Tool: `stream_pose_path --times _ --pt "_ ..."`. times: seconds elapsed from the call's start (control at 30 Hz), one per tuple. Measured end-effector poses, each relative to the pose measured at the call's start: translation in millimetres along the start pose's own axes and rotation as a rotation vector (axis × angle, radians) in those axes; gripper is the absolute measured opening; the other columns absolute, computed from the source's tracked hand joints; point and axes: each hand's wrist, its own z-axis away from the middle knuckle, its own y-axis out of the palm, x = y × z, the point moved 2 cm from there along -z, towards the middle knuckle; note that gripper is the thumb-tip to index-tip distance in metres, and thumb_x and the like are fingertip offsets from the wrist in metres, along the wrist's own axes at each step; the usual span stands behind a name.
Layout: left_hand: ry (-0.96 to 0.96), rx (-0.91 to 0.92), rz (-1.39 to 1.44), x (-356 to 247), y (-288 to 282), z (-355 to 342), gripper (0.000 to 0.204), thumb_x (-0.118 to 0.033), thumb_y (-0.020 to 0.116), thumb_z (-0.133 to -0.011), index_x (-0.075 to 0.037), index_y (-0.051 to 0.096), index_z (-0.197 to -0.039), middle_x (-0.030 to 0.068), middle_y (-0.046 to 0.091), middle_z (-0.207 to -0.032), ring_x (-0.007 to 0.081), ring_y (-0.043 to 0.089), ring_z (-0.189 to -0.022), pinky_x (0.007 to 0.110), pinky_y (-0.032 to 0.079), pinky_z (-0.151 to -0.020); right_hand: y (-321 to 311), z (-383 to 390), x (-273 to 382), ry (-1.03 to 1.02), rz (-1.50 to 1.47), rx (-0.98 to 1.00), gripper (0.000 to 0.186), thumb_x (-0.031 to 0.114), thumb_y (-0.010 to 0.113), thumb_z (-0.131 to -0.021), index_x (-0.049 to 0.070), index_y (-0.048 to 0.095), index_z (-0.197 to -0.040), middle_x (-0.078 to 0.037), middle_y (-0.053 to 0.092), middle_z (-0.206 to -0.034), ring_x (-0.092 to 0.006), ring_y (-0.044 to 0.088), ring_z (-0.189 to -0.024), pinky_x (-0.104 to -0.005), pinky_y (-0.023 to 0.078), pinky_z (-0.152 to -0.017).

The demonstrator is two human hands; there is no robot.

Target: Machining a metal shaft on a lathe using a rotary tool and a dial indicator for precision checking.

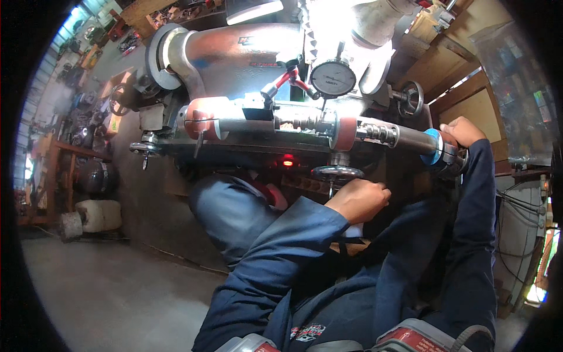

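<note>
We have our left hand (359,199) closed around the small handwheel (337,172) just below the centre of the frame, fingers curled tight on its rim. Our right hand (463,132) sits at the right, fingers wrapped over the end of the long steel shaft (305,124), just past its blue collar (433,146). The shaft lies across the middle of the frame, mounted in the grey machine (234,53), with orange sleeves along it. A dial gauge (332,78) on a red-jointed arm hangs above, its stem down toward the shaft. So the shaft looks mounted and the gauge set; judging by this, checking and adjusting remain in hand. A white canister (98,215) rests on the floor at left.
</note>
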Motion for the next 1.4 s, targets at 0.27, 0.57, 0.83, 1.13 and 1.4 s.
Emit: stream_pose_path --times 0.27,0.57,0.83,1.13,1.4 --pt "-0.046 -0.001 0.011 -3.6 -9.0 0.7 0.021 -0.023 0.061 -0.094 -0.002 0.064 -0.096 0.0158 0.067 -0.094 0.0344 0.070 -0.086 0.043 0.058 -0.070 39.8 79.2 -42.1 0.065 -0.487 -1.322 0.036 0.026 0.050 -0.101 0.001 0.063 -0.124 -0.017 0.068 -0.117 -0.0299 0.066 -0.108 -0.0400 0.049 -0.095" --pt "-0.022 -0.028 0.027 -8.0 -4.7 5.3 0.020 -0.022 0.062 -0.093 -0.002 0.064 -0.093 0.0166 0.066 -0.093 0.0343 0.069 -0.085 0.043 0.057 -0.069 117.8 105.9 -15.9 -0.240 0.060 -1.142 0.061 0.026 0.063 -0.090 0.006 0.044 -0.144 -0.019 0.042 -0.151 -0.0409 0.039 -0.140 -0.0493 0.033 -0.115" --pt "-0.046 -0.068 0.000 6.4 -1.3 5.6 0.020 -0.021 0.060 -0.094 -0.003 0.064 -0.087 0.0157 0.067 -0.088 0.0344 0.069 -0.080 0.042 0.056 -0.067 120.2 84.8 -7.2 -0.162 0.196 -1.126 0.061 0.035 0.061 -0.094 0.005 0.043 -0.143 -0.022 0.036 -0.154 -0.0415 0.031 -0.145 -0.0507 0.030 -0.117" --pt "-0.046 -0.018 -0.007 3.8 0.9 1.9 0.022 -0.023 0.060 -0.095 -0.002 0.065 -0.091 0.0147 0.067 -0.091 0.0340 0.069 -0.084 0.043 0.056 -0.070 121.7 77.3 -10.4 -0.222 0.069 -1.143 0.053 0.022 0.061 -0.092 0.007 0.046 -0.141 -0.022 0.044 -0.148 -0.0408 0.034 -0.144 -0.0507 0.031 -0.117" --pt "-0.038 -0.040 -0.015 6.2 2.2 3.5 0.022 -0.023 0.061 -0.094 -0.002 0.065 -0.089 0.0152 0.067 -0.089 0.0332 0.070 -0.083 0.042 0.056 -0.070 143.0 78.0 -33.2 -0.208 0.055 -0.965 0.046 0.024 0.063 -0.091 0.006 0.055 -0.133 -0.021 0.052 -0.140 -0.0429 0.047 -0.131 -0.0506 0.038 -0.108"
